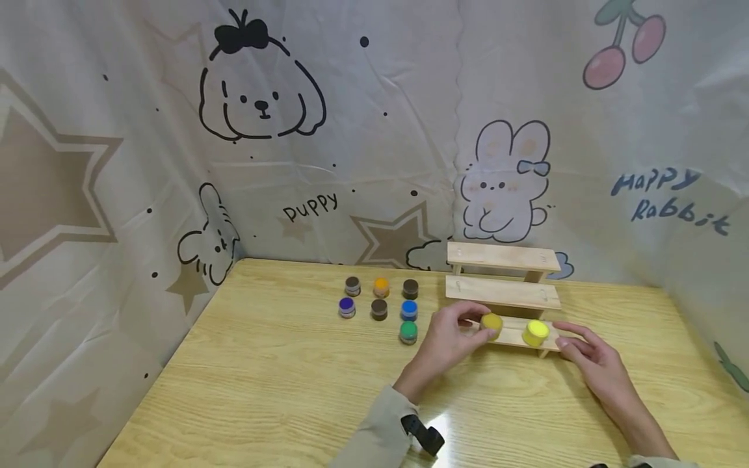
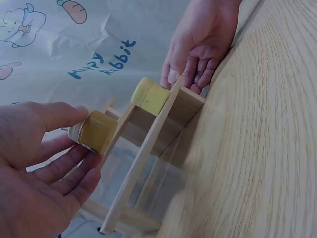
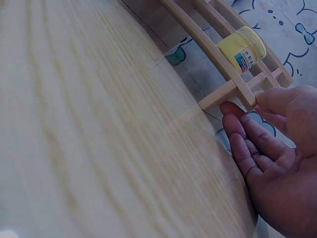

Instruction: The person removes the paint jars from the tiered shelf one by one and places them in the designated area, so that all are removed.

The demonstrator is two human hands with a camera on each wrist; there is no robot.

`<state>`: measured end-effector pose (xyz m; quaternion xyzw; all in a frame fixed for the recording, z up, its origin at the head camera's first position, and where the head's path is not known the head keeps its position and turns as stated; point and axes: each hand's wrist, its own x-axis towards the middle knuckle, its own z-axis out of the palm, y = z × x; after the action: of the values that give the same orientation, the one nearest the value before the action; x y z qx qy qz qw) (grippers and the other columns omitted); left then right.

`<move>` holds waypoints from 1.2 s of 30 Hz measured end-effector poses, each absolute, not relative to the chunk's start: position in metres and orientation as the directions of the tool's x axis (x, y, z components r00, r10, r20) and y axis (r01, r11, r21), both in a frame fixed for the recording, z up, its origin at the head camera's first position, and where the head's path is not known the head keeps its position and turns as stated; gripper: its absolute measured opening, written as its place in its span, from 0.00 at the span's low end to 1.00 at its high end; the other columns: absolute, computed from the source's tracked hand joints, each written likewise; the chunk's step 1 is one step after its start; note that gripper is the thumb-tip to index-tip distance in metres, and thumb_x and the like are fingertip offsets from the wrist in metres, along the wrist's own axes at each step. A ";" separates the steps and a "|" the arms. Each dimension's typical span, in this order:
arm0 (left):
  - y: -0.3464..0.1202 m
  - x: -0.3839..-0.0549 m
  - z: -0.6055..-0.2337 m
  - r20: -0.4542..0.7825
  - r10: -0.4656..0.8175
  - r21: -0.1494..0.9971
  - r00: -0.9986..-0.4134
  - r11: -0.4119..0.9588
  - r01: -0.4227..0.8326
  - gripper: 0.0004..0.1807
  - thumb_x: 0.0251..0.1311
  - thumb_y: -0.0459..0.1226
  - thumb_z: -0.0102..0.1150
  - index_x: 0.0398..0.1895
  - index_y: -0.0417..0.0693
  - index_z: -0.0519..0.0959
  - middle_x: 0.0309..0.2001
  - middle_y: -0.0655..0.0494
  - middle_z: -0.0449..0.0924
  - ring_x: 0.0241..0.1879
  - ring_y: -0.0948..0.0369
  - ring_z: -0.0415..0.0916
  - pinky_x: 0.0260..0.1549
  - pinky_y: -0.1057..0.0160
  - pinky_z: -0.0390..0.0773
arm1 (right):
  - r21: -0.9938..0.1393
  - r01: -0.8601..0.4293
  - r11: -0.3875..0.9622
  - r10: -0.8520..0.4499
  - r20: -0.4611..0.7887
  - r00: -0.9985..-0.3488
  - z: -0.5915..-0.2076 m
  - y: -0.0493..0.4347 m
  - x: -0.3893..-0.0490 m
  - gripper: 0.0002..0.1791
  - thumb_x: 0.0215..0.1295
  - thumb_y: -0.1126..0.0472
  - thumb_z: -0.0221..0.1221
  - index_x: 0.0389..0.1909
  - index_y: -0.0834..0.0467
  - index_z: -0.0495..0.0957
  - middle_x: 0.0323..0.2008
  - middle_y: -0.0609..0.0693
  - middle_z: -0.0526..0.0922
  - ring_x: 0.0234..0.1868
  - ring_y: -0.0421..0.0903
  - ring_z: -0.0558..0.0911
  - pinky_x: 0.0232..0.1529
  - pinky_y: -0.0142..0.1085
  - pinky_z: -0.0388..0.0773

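Observation:
My left hand (image 1: 446, 337) pinches an ochre paint jar (image 1: 492, 325) between thumb and fingers, over the left part of the lowest step of a three-step wooden rack (image 1: 502, 292). In the left wrist view the ochre jar (image 2: 98, 132) is tilted, with its pale lid toward the palm. A bright yellow paint jar (image 1: 536, 333) stands near the right end of that same step; its printed label faces the right wrist camera. At this end, my right hand (image 1: 603, 370) holds the rack, thumb at the front corner and index finger at the rear one.
Left of the rack, several paint jars stand in loose rows on the wood-grain table (image 1: 263, 364), among them a green jar (image 1: 408, 332), a blue jar (image 1: 409, 310), a purple jar (image 1: 347, 307) and an orange jar (image 1: 381, 287). A printed cloth (image 1: 328, 149) hangs behind.

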<state>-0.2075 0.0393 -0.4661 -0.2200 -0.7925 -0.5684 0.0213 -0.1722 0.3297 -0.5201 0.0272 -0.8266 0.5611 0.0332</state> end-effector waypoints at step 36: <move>-0.098 -0.197 -0.474 0.304 0.182 0.923 -0.935 0.186 0.336 0.17 0.61 0.32 0.72 0.53 0.43 0.83 0.52 0.50 0.83 0.53 0.53 0.81 0.57 0.46 0.80 | -0.918 -0.127 0.376 -0.015 0.131 -0.991 -0.520 0.329 -0.173 0.24 0.79 0.58 0.56 0.71 0.61 0.70 0.44 0.34 0.87 0.43 0.32 0.84 0.42 0.22 0.80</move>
<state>-0.1969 -0.0984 -0.4743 -0.1689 -0.7675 -0.6152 0.0627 -0.1728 0.3289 -0.5201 0.0430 -0.8281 0.5567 0.0503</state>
